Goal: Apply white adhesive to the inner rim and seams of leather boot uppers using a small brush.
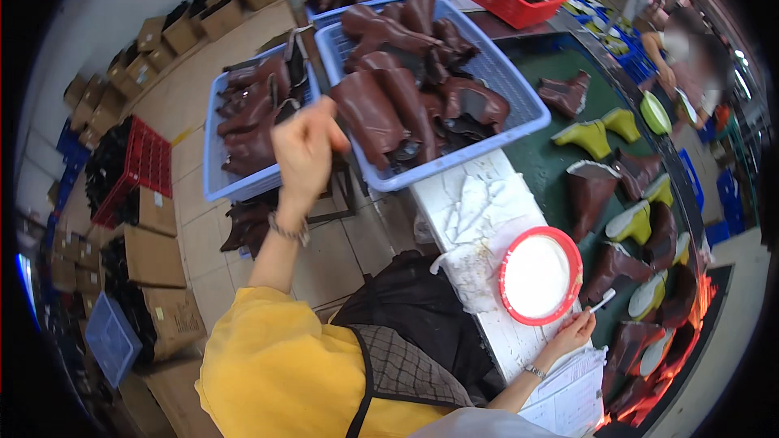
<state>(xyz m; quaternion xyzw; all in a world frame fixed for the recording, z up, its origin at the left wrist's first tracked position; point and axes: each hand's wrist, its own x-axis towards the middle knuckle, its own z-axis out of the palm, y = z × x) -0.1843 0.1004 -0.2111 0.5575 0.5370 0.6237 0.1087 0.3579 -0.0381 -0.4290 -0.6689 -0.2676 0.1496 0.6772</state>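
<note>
My left hand (307,146) is raised at the left edge of a blue plastic basket (466,146) heaped with brown leather boot uppers (385,109). Motion smears its fingers, so I cannot tell whether they hold anything. Low on the right, my right hand (574,331) is closed around a white toothbrush-like brush (602,301), its bristle end pointing up and right. Just above that hand, a red-rimmed bowl of white paste (537,277) stands on a white-smeared board (434,211).
Brown boots (591,195) and yellow-green soles (583,139) lie on the green belt (540,81) at the right. A second blue basket of boot uppers (251,182) stands at the left. Papers (560,397) lie near my right wrist. A person (690,61) works across the line.
</note>
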